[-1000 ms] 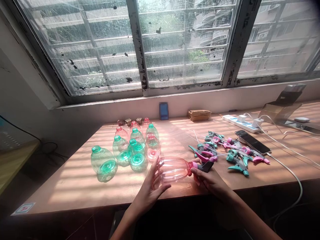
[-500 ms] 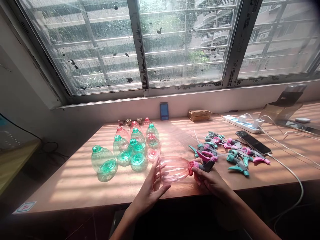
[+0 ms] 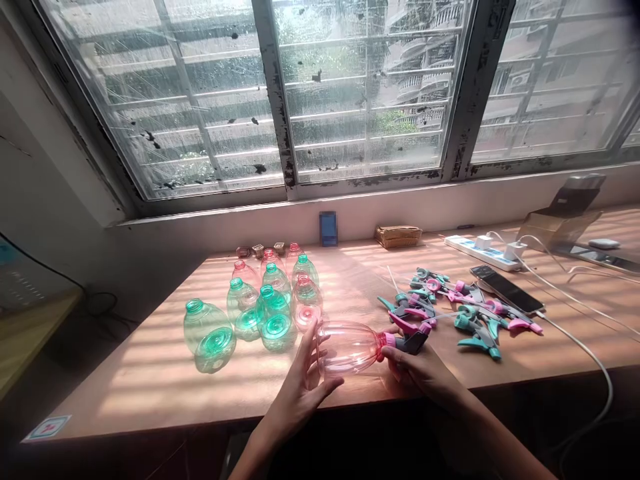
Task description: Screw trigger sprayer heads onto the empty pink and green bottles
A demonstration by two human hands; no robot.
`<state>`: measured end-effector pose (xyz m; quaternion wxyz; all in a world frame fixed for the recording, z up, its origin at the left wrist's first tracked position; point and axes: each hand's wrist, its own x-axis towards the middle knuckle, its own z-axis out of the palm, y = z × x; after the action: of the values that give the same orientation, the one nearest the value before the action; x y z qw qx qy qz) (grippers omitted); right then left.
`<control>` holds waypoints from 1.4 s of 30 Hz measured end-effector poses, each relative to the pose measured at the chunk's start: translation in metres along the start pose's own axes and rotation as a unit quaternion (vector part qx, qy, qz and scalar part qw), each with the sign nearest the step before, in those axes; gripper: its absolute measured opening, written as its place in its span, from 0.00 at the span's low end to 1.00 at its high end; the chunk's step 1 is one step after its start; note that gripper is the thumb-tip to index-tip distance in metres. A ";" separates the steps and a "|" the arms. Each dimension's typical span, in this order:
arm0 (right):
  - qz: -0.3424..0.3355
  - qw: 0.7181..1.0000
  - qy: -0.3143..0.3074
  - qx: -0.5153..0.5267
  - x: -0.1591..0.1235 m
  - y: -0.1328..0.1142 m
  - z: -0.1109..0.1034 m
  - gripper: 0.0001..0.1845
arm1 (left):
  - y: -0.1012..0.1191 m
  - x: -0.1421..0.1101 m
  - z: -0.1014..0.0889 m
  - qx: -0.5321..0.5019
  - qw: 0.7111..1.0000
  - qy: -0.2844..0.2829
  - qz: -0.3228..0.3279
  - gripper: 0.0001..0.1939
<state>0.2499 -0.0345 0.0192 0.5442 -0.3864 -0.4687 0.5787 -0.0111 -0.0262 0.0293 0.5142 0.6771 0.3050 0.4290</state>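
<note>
A clear pink spray bottle (image 3: 347, 348) lies sideways in the air over the table's front edge, its base to the left. My left hand (image 3: 307, 373) is wrapped around the base end, fingers behind it and thumb in front. At the neck, my right hand (image 3: 417, 367) grips with thumb and fingers near the pink collar. A grey and pink trigger sprayer head (image 3: 413, 337) sits on the bottle's neck, its trigger pointing up and right. Just behind my left hand stands a pink bottle (image 3: 306, 300) without a sprayer.
Several open green bottles (image 3: 210, 333) and pink ones stand at the left. Loose trigger sprayers (image 3: 480, 333) lie heaped at the right, by a phone (image 3: 507, 290) with a cable. Farther back are a power strip (image 3: 483, 252), a brown package (image 3: 399, 237) and a blue card (image 3: 329, 229).
The sprayer head has turned on the bottle's neck, so its pink trigger now shows on the upper side. Both hands keep their hold. The view has tilted slightly upward.
</note>
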 end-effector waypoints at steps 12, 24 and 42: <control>-0.005 1.000 -0.001 0.003 0.003 0.004 -0.003 0.19 | 0.003 0.000 0.001 -0.061 0.997 -0.021 -0.051 0.54; -0.006 1.000 0.000 0.012 0.000 -0.002 0.001 0.21 | 0.008 0.000 0.002 -0.080 0.995 -0.020 -0.058 0.49; -0.014 1.000 0.003 0.014 0.002 -0.001 0.000 0.22 | 0.008 -0.001 0.001 -0.062 0.997 -0.020 -0.052 0.50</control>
<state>0.2498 -0.0329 0.0202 0.5595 -0.3738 -0.4638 0.5763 -0.0111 -0.0292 0.0367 0.5830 0.6354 0.3021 0.4064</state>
